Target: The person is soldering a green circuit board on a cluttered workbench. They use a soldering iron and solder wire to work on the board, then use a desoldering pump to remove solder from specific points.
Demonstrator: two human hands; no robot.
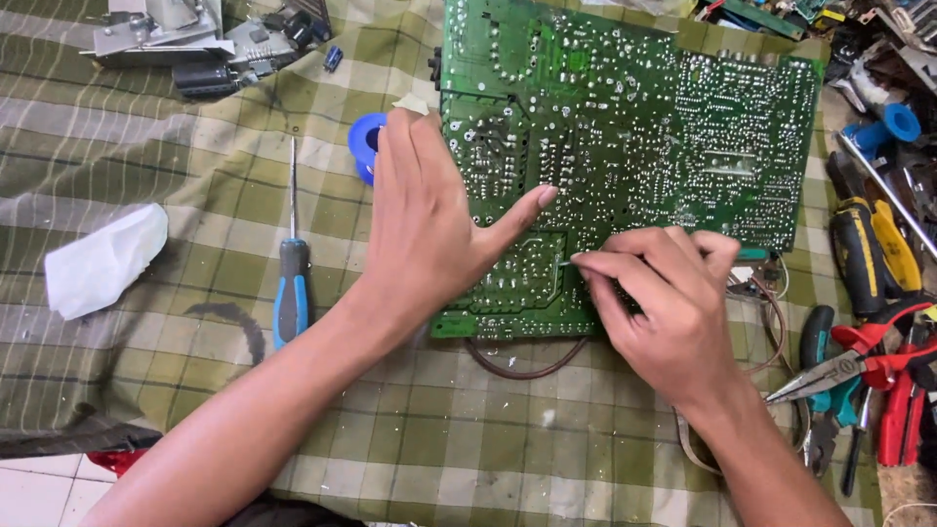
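Observation:
A large green circuit board (625, 127) lies solder side up on a green checked cloth (176, 166). My left hand (429, 220) rests flat on the board's left part, fingers together, thumb stretched toward the right. My right hand (664, 303) sits at the board's lower edge, its fingertips pinched on a thin metal pin or wire (564, 262) that touches the board. What the pin is exactly is too small to tell. A brown cable (527, 369) loops out from under the board's near edge.
A blue-handled screwdriver (291, 263) lies left of the board, a blue tape roll (365, 141) behind my left hand, a white tissue (102, 259) far left. Metal parts (185, 39) sit at the back left. Pliers and cutters (869, 361) crowd the right edge.

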